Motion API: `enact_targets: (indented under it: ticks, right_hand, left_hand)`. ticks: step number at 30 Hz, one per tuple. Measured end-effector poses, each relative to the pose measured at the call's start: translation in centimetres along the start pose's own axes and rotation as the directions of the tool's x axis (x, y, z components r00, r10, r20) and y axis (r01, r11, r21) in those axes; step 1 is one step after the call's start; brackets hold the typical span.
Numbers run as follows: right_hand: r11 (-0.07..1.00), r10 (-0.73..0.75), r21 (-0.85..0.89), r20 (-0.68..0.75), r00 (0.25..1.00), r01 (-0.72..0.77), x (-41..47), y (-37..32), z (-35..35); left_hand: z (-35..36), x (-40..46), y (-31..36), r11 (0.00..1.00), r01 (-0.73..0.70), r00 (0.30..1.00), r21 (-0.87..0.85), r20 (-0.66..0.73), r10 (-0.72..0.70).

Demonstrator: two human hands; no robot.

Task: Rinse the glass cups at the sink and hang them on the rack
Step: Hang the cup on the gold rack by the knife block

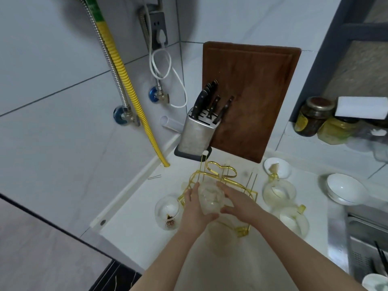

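Note:
A gold wire cup rack (220, 172) with a heart-shaped top stands on the white counter. Both my hands hold one clear glass cup (210, 199) over the rack's middle, my left hand (196, 208) on its left side and my right hand (237, 203) on its right. Another glass cup (222, 232) with a gold handle sits at the rack's near side, below my hands. A glass cup (168, 213) with dark residue stands left of the rack. Two more gold-handled glass cups (279, 192) (294, 221) stand to its right.
A knife block (196, 133) and a brown cutting board (249, 99) stand behind the rack. A white bowl (344, 192) and a small white dish (277, 168) sit at the right. The steel sink (361, 244) lies at the far right; jars (312, 116) stand on a ledge.

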State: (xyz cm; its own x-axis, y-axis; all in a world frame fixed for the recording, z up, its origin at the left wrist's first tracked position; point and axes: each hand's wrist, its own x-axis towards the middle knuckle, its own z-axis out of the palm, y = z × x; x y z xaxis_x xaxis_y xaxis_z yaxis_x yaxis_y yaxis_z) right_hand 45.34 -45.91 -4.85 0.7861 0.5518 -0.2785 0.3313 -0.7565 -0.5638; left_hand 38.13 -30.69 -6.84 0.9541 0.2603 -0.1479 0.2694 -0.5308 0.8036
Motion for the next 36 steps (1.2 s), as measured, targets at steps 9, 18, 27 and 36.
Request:
enact_targets:
  ticks: [9,18,27,36]
  right_hand:
    - [0.999,-0.023,-0.025,0.019,1.0,0.023,-0.6,0.0,0.1]
    - [0.996,-0.045,-0.074,0.039,0.998,0.048,-1.2,-0.1,0.5]
    - [0.957,-0.068,-0.277,0.058,0.996,0.081,-1.3,-0.3,0.0]
    - [0.959,-0.173,-0.232,-0.022,0.985,0.164,-1.8,-3.2,-0.4]
  left_hand:
    - [0.3,-0.3,-0.8,1.0,0.001,1.0,0.005,0.0,-0.001]
    - [0.0,-1.9,-1.1,1.0,0.005,1.0,-0.028,0.014,-0.005]
    - [-0.1,-2.7,-1.4,1.0,0.022,0.999,-0.002,0.044,-0.022]
    - [-1.8,-3.9,-3.0,1.0,-0.008,0.998,0.019,0.07,0.006]
